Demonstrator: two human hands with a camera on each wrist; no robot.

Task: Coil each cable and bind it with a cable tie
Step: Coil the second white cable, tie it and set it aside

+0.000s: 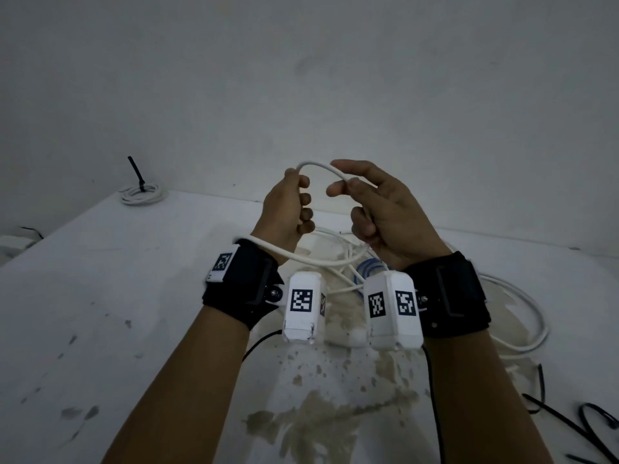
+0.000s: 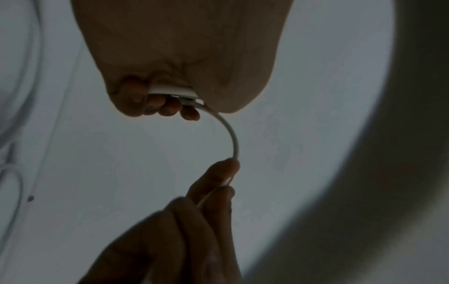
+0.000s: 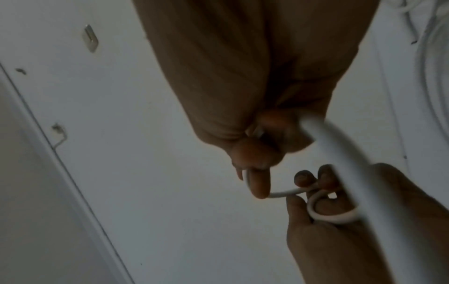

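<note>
White cable (image 1: 321, 167) arches between both raised hands. Left hand (image 1: 288, 209) has its fingers curled around one end of the arch; right hand (image 1: 385, 212) pinches the other. Beyond the left hand lies a tied coil (image 1: 140, 192).

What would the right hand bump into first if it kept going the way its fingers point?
Probably the left hand: the right hand faces it, fingers pointing left, only the white cable arching between. Depth is unclear.
</note>
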